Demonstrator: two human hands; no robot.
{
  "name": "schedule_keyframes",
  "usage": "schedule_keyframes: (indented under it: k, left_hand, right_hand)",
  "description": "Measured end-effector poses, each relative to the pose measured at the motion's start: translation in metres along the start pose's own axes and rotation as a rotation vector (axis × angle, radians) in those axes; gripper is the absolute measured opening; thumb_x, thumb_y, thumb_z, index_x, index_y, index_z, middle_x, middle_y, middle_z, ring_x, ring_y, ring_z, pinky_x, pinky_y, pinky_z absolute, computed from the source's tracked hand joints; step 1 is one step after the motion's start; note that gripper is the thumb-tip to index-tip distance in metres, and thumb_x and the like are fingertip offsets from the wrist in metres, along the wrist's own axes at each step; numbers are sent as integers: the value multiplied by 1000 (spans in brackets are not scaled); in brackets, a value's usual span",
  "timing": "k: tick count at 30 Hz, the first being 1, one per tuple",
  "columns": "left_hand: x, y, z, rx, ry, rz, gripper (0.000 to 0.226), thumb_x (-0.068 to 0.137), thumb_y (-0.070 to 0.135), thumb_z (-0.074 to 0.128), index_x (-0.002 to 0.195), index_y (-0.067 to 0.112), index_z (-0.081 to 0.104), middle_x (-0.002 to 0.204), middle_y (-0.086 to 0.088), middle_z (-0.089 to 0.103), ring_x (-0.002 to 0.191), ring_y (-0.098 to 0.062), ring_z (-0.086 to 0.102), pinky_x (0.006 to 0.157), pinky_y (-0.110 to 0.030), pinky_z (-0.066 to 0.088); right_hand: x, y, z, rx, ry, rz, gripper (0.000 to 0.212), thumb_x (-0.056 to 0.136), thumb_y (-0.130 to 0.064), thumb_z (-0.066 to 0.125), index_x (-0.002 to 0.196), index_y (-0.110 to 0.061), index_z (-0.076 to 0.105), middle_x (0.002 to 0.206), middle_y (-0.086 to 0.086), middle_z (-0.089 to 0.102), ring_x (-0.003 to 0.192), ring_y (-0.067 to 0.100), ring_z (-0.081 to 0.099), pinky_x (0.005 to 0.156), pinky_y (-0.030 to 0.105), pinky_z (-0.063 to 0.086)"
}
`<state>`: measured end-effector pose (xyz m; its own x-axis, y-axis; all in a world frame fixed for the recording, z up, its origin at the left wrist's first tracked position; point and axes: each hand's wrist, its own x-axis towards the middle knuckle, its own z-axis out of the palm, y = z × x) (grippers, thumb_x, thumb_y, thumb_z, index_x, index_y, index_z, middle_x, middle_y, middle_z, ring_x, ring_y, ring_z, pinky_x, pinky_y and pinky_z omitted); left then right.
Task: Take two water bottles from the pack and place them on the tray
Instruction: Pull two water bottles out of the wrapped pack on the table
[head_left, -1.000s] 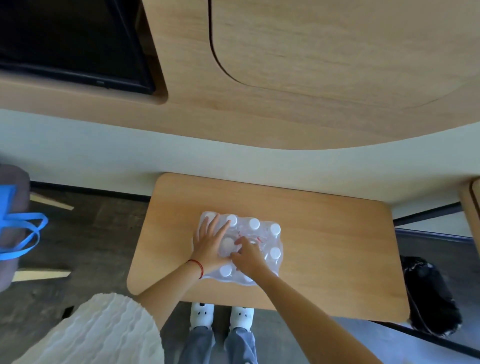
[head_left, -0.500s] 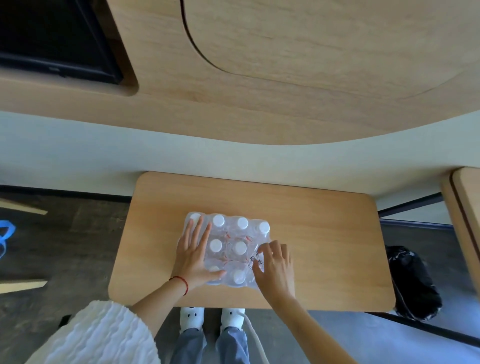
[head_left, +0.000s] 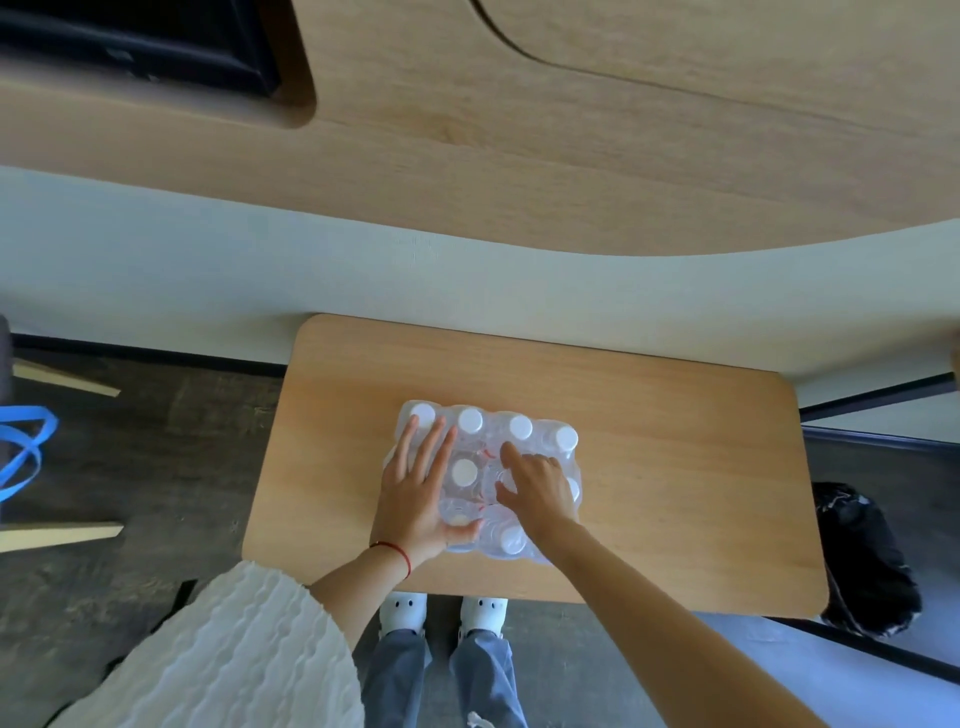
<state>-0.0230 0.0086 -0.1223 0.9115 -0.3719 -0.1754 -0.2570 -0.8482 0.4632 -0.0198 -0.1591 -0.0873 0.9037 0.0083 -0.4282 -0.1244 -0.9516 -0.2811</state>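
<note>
A shrink-wrapped pack of water bottles (head_left: 540, 434) with white caps stands in the middle of a small wooden table (head_left: 675, 467). My left hand (head_left: 418, 493) lies flat on the pack's left side, fingers spread, thumb at the near edge. My right hand (head_left: 537, 488) rests on top of the pack to the right of centre, fingers curled and pressing into the plastic wrap between the caps. No bottle is out of the pack. No tray is in view.
A black bag (head_left: 865, 561) sits on the floor right of the table. Blue straps (head_left: 26, 447) and pale wooden legs (head_left: 62, 532) are at the left. A white wall base and wood panelling stand behind the table. My feet (head_left: 441, 610) are under the near edge.
My right hand has moved from the pack's right side back onto its top, fingers digging at the wrap. My left hand stays flat on the left side. The view shifted slightly.
</note>
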Motion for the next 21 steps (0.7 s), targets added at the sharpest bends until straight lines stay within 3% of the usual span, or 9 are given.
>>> schedule_keyframes:
  k: [6,12,15,18,19,21]
  left_hand:
    - [2,-3,4,6,17,10,112,59,77,55,147,19,16,155,3,11,145,-26,0,107,-49,35]
    - [1,0,-2,-25,-61,-12,113,61,72,59,148,19,11,158,-2,7,145,-26,-8,114,-53,24]
    - [3,8,-16,-79,-181,-33,118,63,69,63,148,22,-5,157,4,-14,143,-24,-21,118,-56,8]
    - [5,25,-46,-300,-248,-40,120,56,74,66,144,39,-8,156,18,-9,143,-14,-21,115,-54,-12]
    - [4,32,-58,-396,-252,-14,117,53,74,68,142,49,-3,153,24,-2,144,-11,-15,117,-52,-7]
    - [2,48,-81,-682,-292,8,103,47,68,77,129,66,15,145,22,27,141,-4,17,115,-39,22]
  right_hand:
    - [-9,2,-21,47,96,-133,28,84,-22,61,106,-7,53,95,14,68,90,28,56,80,31,32]
    - [-43,-14,-69,124,330,-125,24,69,-22,74,80,-8,57,59,-1,45,56,22,41,53,26,28]
    - [-60,-24,-99,218,407,-104,25,64,-23,75,72,-13,54,50,-3,45,44,23,39,41,24,28]
    - [-69,-39,-131,310,411,-130,25,61,-24,73,67,-17,50,46,-4,45,43,25,40,44,24,32]
    - [-70,-45,-141,328,406,-149,25,61,-24,72,66,-19,48,44,-6,43,43,23,39,44,22,31]
    - [-71,-58,-159,343,382,-203,25,62,-24,71,65,-19,48,44,-6,43,42,20,37,46,20,30]
